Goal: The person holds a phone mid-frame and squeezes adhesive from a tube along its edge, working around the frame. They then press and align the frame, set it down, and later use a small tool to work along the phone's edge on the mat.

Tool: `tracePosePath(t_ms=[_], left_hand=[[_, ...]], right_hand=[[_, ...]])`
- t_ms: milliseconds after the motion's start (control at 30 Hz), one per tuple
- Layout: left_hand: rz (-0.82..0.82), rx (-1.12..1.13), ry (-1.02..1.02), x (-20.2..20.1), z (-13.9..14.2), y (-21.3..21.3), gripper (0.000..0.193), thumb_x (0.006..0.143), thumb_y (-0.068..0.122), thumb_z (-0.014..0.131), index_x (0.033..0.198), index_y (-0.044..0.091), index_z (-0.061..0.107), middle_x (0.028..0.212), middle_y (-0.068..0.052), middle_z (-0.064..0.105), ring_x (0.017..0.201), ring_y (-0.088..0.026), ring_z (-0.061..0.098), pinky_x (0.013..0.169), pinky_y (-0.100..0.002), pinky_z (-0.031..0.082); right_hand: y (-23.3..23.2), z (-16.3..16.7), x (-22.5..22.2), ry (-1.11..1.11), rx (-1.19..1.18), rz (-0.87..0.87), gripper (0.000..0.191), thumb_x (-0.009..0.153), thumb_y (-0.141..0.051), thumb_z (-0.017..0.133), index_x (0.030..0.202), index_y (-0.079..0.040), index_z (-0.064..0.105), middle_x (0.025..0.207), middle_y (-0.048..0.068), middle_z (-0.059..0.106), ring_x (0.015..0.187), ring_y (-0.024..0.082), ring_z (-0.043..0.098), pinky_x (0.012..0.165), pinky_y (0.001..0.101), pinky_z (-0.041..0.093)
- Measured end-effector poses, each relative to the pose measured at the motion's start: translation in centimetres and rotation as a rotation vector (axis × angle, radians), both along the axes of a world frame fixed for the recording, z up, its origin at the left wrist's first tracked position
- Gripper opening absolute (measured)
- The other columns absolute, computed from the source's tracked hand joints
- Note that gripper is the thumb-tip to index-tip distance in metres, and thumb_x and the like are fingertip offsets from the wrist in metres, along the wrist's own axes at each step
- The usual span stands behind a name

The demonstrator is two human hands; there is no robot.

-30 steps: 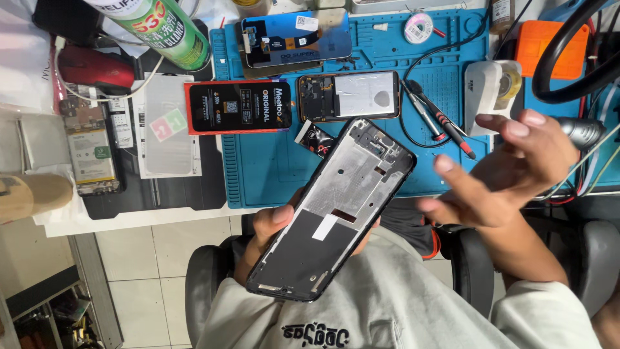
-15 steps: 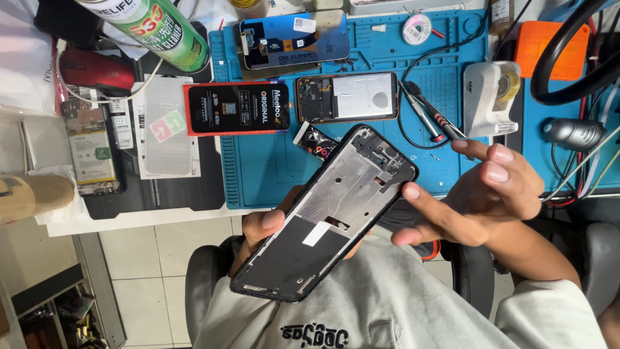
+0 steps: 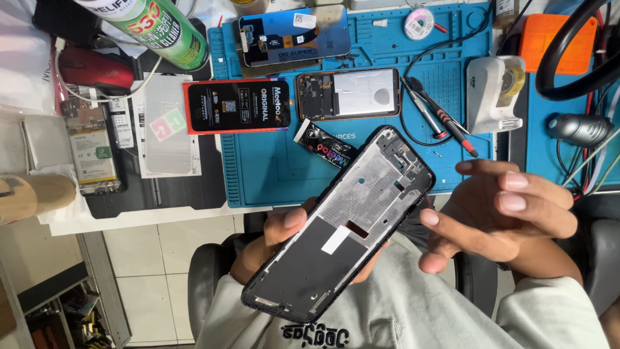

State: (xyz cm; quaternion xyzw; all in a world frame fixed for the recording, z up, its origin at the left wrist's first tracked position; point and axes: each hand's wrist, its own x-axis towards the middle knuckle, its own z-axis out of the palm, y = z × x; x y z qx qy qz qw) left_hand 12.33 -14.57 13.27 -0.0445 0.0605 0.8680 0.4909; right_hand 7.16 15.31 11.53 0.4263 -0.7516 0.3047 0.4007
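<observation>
The left hand [image 3: 271,242] is clamped around a bare phone frame [image 3: 342,226], held tilted near the person's chest, just short of the blue mat [image 3: 271,168]. The right hand [image 3: 500,213], empty with fingers spread, has drawn in from the far right toward the frame's right edge, apparently ready to work on it. On the mat: one opened phone [image 3: 349,94], one loose screen [image 3: 294,35], two screwdrivers [image 3: 442,119].

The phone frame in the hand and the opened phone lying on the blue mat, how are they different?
The phone frame is held up by the left hand, tilted; the opened phone lies flat on the blue mat. The phone frame looks bare, grey metal and black; the opened phone shows a silvery block and dark parts. The phone frame looks bigger, being nearer the camera. Both are dark-edged, rounded rectangles. The right hand holds nothing.
</observation>
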Motion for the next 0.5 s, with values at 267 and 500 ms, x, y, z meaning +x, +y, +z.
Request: tracePosePath(t_ms=[267, 500], left_hand=[[0.024, -0.088, 0.074, 0.1, 1.6, 0.0, 0.093, 0.1, 0.062, 0.063, 0.159, -0.005, 0.036, 0.122, -0.02, 0.057, 0.096, -0.017, 0.059, 0.08, -0.025, 0.05], [-0.033, -0.14, 0.122, -0.9, 2.3, 0.0, 0.095, 0.1, 0.062, 0.062, 0.161, -0.006, 0.034, 0.115, -0.019, 0.06, 0.094, -0.015, 0.059, 0.078, -0.024, 0.048]], right_hand=[[-0.8, -0.5, -1.4, 0.112, -0.049, 0.004, 0.05, 0.09, -0.08, 0.06, 0.092, -0.034, 0.079, 0.121, 0.013, 0.037, 0.113, 0.029, 0.042, 0.067, 0.0356, 0.062], [1.7, -1.8, -1.9, 0.22, -0.07, -0.102, 0.066, 0.099, -0.08, 0.048, 0.089, -0.025, 0.082, 0.118, 0.017, 0.035, 0.106, 0.038, 0.046, 0.069, 0.04, 0.057]])
